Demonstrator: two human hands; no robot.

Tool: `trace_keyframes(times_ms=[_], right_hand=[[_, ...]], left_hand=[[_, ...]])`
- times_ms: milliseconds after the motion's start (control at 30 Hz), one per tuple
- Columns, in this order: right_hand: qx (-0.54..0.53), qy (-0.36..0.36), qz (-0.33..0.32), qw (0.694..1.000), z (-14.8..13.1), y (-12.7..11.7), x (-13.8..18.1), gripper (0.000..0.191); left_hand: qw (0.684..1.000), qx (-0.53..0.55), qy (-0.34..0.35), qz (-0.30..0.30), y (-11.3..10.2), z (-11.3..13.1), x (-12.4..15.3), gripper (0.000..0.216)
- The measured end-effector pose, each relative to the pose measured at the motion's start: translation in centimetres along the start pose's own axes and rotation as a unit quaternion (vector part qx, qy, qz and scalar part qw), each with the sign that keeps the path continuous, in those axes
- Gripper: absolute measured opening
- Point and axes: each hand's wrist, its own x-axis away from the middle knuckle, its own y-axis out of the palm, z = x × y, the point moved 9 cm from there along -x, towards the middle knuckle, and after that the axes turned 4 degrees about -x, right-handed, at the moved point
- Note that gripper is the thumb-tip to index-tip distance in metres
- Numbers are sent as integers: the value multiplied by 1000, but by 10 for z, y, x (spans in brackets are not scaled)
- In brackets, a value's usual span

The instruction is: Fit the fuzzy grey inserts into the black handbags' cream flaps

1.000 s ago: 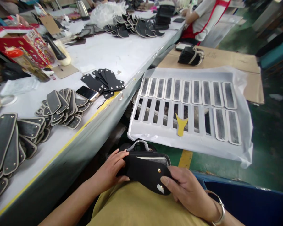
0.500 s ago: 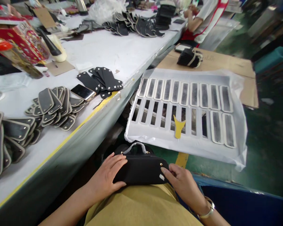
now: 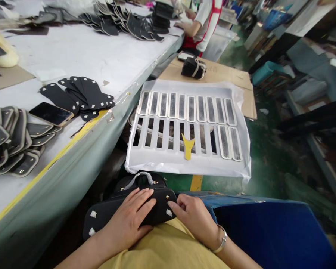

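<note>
On my lap is a black handbag (image 3: 156, 184) with a plastic-wrapped handle (image 3: 137, 178). A long black panel (image 3: 106, 212) with rounded ends lies over its near side. It has white patches near both ends and a gold stud (image 3: 167, 197) at the right end. Across the panel's middle, my left hand (image 3: 131, 216) rests open, fingers stretched flat and thumb apart. My right hand (image 3: 194, 218) is closed at the right end, its thumb pressing beside the stud and its other fingers curled. Whether the panel is attached to the bag I cannot tell.
Ahead, a white tray (image 3: 151, 161) holds rows of dark strips, with a yellow forked tool (image 3: 188, 145) on it. The left table (image 3: 72, 52) carries a phone (image 3: 52, 113), black panels (image 3: 85, 91) and grey pieces (image 3: 22, 130). A blue bin (image 3: 268, 228) stands right; a co-worker (image 3: 205, 24) sits beyond.
The camera view has turned right. More of the panel's left end, with two white patches, now shows past my left hand. My right thumb stays near the stud.
</note>
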Motion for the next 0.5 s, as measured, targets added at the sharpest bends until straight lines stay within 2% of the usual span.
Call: trace_keyframes(times_ms=[233, 500], right_hand=[[-72, 24, -16, 997, 11, -2, 3, 34], [-57, 8, 5, 998, 15, -1, -1, 33]], left_hand=[[1000, -12, 9, -7, -2, 6, -8, 50], [998, -15, 52, -7, 1, 29, -33, 52]])
